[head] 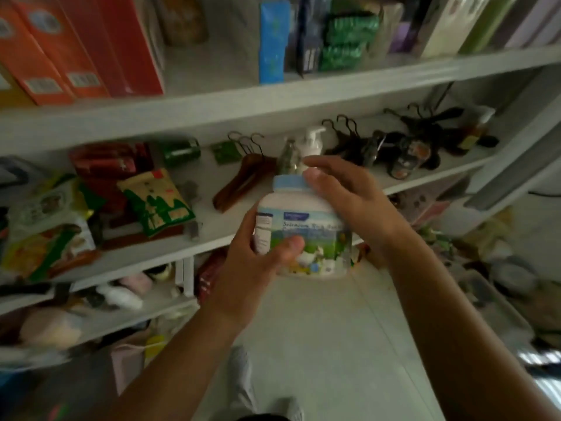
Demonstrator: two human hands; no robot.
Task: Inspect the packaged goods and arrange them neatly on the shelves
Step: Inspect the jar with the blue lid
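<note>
Dim, flat indoor light, colours muted, shadows soft. Bright glare streaks at 4 o'clock. Motion blur thru whole frame, worst on snack bags [45,226] at 9 o'clock; print on bottle [299,208] at centre mostly unreadable. Wide-angle bend tilts shelf boards [273,97] twd edges.

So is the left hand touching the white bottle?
Touching. Head view shows the left hand wrapped round the white bottle, thumb across its front.
</note>
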